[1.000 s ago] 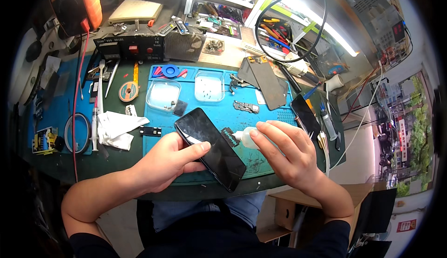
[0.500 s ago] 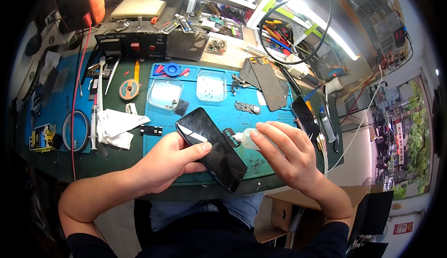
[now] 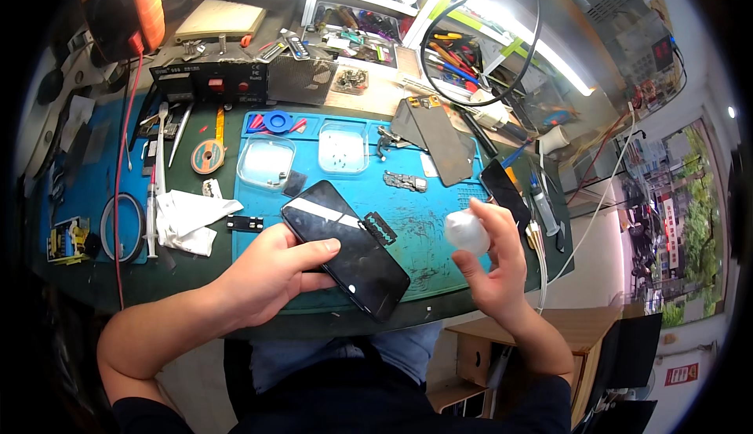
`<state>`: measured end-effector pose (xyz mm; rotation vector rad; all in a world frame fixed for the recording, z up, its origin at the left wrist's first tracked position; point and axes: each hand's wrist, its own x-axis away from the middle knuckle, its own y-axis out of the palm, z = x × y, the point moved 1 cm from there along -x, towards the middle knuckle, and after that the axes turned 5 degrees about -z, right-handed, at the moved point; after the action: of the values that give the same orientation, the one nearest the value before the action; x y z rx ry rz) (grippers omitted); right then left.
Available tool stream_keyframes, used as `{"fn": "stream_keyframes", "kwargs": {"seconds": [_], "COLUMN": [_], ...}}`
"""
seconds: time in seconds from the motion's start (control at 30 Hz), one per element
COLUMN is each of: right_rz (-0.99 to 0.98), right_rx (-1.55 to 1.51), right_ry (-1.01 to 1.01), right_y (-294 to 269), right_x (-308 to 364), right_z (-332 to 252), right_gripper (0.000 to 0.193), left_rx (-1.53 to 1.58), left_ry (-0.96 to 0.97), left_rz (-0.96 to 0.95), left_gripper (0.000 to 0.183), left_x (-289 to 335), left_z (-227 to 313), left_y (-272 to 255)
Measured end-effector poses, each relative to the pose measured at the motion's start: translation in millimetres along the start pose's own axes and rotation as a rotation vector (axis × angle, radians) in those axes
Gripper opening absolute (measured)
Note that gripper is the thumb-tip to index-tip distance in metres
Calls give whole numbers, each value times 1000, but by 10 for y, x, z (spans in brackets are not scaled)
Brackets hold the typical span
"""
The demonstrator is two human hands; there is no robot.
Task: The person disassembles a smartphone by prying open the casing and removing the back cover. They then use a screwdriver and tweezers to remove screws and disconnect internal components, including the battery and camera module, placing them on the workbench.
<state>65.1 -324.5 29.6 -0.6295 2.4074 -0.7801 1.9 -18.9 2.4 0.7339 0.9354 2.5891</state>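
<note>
My left hand (image 3: 274, 273) grips a dark, glossy smartphone (image 3: 349, 250) by its left edge, thumb on the glass and fingers underneath. The phone is tilted above the front of the blue mat, with bright reflections across its screen. To its right, my right hand (image 3: 500, 265) holds a small translucent squeeze bottle (image 3: 466, 232) between thumb and fingers. The bottle is apart from the phone, and its nozzle is hard to make out. A black razor blade (image 3: 380, 228) lies on the mat just beyond the phone's right edge.
Two clear plastic boxes (image 3: 267, 161) with tiny parts stand on the blue mat (image 3: 423, 257). Behind them is a black bench instrument (image 3: 208, 81). White tissue (image 3: 188, 218) and a syringe (image 3: 151, 218) lie left; another phone (image 3: 504, 191) lies right. A black cable loops overhead.
My right hand has moved the bottle right, away from the phone, and its nozzle no longer points at the phone. The razor blade is more fully exposed. The view has shifted slightly.
</note>
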Motion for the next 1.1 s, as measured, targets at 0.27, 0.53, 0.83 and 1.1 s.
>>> {"fn": "stream_keyframes", "kwargs": {"seconds": [0.27, 0.53, 0.83, 1.1], "right_rz": [163, 261, 227, 234], "right_rx": [-320, -9, 608, 501], "right_ry": [258, 213, 548, 310], "right_y": [-83, 34, -485, -305], "right_x": [-83, -154, 461, 175], "right_z": [403, 409, 361, 418], "right_gripper": [55, 52, 32, 27], "left_rx": [22, -112, -138, -169], "left_ry": [23, 99, 153, 196], "left_rz": [11, 39, 87, 105], "left_gripper": [35, 39, 35, 39], "left_x": [16, 74, 84, 55], "left_z": [16, 51, 58, 66], "left_y": [-5, 12, 66, 33]}}
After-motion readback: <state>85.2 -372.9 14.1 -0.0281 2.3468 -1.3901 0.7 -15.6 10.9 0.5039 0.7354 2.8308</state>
